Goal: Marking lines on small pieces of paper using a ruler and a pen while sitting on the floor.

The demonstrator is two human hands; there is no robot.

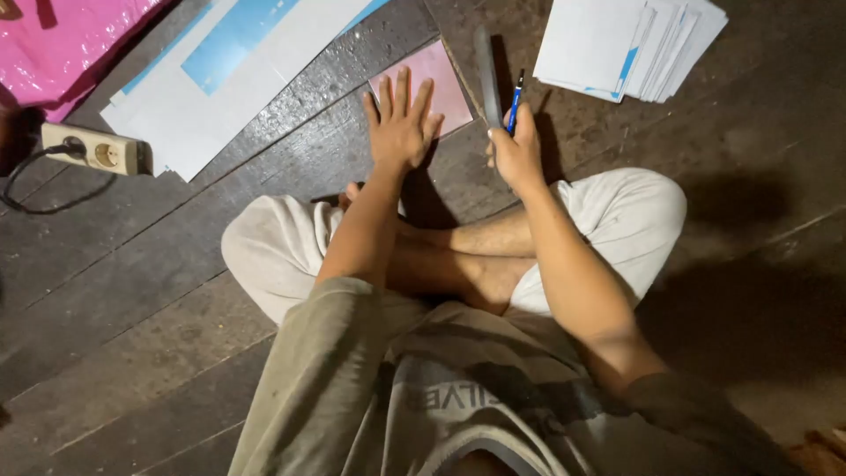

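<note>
Head view: left hand (401, 123) pressed flat, fingers spread, pinning pink paper sheet (436, 84) to wooden floor (176, 256) at upper centre. Right hand (515, 150) clenched around blue pen (515, 101) and ruler (487, 75), raised beside sheet's right edge.

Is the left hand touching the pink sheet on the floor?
Touching. The head view shows the left hand lying flat, fingers spread, on the pink sheet.
</note>
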